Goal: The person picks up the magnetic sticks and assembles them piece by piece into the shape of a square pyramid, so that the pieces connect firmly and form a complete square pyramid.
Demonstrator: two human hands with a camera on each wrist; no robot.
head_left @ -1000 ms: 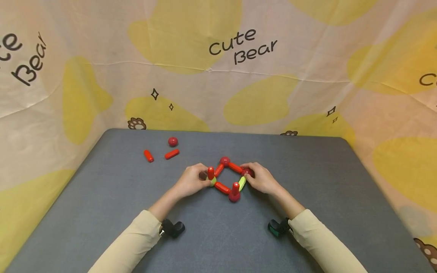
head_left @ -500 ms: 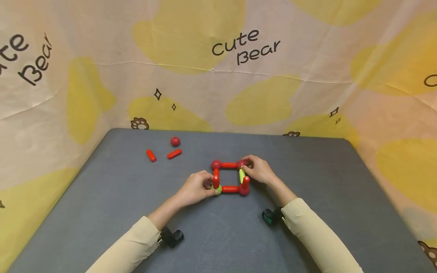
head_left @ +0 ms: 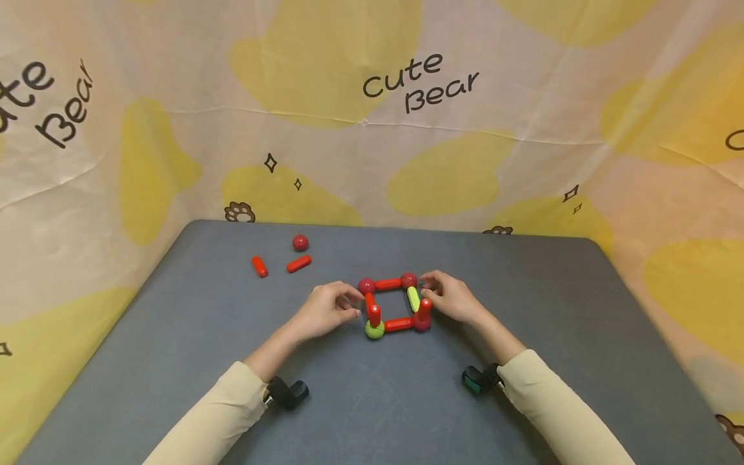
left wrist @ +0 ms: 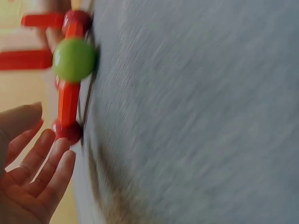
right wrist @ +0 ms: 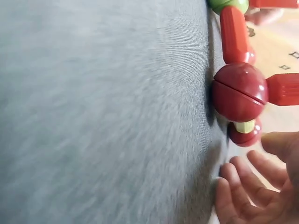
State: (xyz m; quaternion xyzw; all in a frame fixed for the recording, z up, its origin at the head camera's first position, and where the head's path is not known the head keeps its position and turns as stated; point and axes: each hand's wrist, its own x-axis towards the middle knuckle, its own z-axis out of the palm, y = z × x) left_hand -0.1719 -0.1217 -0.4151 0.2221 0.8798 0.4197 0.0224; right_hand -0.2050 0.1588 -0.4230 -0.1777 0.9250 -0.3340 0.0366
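A square of red rods and balls lies on the grey table (head_left: 360,400). Its near left corner is a green ball (head_left: 374,331); the near right corner is a dark red ball (head_left: 422,323). Each of these two bears an upright red rod (head_left: 426,309). A yellow-green rod (head_left: 413,299) forms the right side. My left hand (head_left: 327,310) is just left of the square, fingers relaxed and holding nothing. My right hand (head_left: 453,298) is loosely spread beside the far right red ball (head_left: 409,280). In the right wrist view the thumb appears close to that ball; contact is unclear.
Behind and left of the square lie a loose red ball (head_left: 300,243), a slanted red rod (head_left: 299,263) and another red rod (head_left: 259,267). A patterned cloth (head_left: 442,174) hangs behind the table and along its sides.
The square has turned from a diamond position to lie nearly straight on. Both hands gripped its corner balls earlier; now they have let go and drawn slightly outward.
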